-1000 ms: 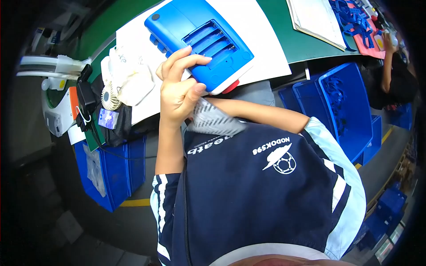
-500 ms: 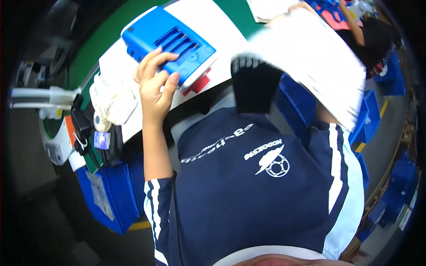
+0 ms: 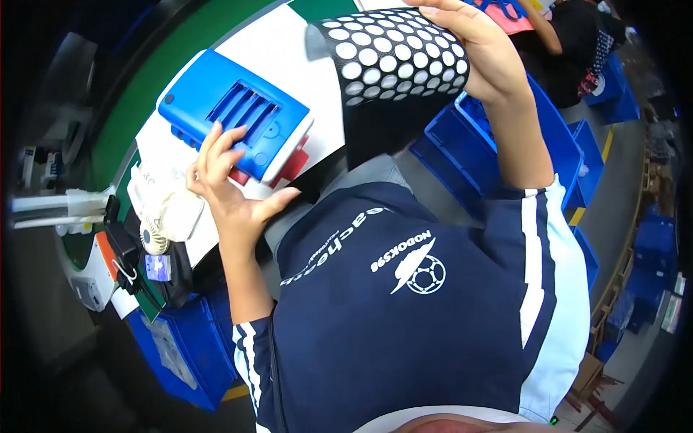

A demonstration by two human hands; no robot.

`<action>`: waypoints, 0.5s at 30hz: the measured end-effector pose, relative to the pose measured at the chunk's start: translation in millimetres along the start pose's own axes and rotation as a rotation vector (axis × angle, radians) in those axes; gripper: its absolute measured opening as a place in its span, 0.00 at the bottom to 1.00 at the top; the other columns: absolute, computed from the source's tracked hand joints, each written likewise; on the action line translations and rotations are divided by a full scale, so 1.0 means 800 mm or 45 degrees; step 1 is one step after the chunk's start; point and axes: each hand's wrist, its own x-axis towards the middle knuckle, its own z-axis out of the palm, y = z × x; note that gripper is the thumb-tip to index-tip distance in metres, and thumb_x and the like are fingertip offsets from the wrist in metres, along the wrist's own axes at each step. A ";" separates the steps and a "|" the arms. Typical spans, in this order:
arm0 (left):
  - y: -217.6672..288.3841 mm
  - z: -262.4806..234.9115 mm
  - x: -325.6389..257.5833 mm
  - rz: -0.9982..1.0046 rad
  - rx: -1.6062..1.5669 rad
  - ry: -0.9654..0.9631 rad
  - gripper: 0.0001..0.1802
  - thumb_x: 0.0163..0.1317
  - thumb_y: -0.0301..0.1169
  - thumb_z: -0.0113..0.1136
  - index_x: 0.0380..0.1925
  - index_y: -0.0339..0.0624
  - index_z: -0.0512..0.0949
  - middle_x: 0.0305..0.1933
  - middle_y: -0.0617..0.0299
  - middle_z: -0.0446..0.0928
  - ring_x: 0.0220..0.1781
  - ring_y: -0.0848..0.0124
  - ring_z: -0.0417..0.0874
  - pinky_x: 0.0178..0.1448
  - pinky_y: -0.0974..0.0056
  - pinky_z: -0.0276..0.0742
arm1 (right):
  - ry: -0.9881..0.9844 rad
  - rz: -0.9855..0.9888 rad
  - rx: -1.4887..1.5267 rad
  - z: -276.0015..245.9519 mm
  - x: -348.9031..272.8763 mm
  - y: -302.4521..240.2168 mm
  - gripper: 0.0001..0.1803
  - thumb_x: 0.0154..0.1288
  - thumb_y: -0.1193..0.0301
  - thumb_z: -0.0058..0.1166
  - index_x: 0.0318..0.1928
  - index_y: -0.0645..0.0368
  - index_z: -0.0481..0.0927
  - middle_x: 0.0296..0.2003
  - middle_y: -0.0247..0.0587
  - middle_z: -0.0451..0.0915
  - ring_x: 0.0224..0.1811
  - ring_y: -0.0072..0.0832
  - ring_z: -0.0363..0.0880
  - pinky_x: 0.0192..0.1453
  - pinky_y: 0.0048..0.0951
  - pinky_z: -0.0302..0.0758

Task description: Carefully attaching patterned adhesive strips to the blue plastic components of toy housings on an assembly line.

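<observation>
Blue bins (image 3: 209, 353) beside table (image 3: 267, 43); left fingers (image 3: 214, 149) touch device (image 3: 204, 88) (battery slots (image 3: 244, 107) exposed)

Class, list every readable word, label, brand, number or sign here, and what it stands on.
Wording is located, not copied.
Navy-blue fabric top: large white lettering, partly hidden by folds; smaller line too small to read.
Same top: short white lettering beside a white ball emblem.
Small purple-and-white box: marks too small.
Blue plastic device with slotted recess: none readable.
</observation>
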 end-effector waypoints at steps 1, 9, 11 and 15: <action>0.001 0.003 0.001 0.038 -0.014 0.051 0.45 0.35 0.67 0.62 0.47 0.48 0.64 0.51 0.56 0.73 0.64 0.55 0.64 0.62 0.51 0.42 | -0.055 0.032 0.089 0.009 0.001 0.004 0.15 0.59 0.80 0.46 0.48 0.67 0.70 0.40 0.47 0.77 0.43 0.31 0.78 0.48 0.27 0.76; 0.010 0.003 -0.004 -0.178 0.070 0.031 0.42 0.42 0.61 0.63 0.50 0.44 0.67 0.56 0.52 0.68 0.63 0.59 0.64 0.65 0.44 0.33 | -0.038 0.338 0.334 0.080 0.044 0.084 0.18 0.67 0.69 0.42 0.51 0.70 0.71 0.49 0.50 0.75 0.46 0.29 0.77 0.52 0.26 0.73; 0.012 0.003 -0.008 -0.202 0.081 0.063 0.36 0.46 0.54 0.64 0.47 0.40 0.67 0.56 0.49 0.67 0.63 0.60 0.63 0.66 0.42 0.30 | -0.087 0.255 0.211 0.085 0.050 0.105 0.20 0.68 0.66 0.42 0.55 0.67 0.70 0.49 0.46 0.76 0.52 0.27 0.76 0.56 0.25 0.73; 0.007 0.013 -0.017 -0.259 0.068 0.122 0.21 0.54 0.38 0.62 0.42 0.40 0.67 0.56 0.47 0.68 0.62 0.60 0.64 0.65 0.41 0.29 | -0.045 0.205 0.269 0.101 0.046 0.118 0.20 0.68 0.65 0.42 0.52 0.68 0.72 0.48 0.45 0.76 0.49 0.25 0.77 0.51 0.24 0.75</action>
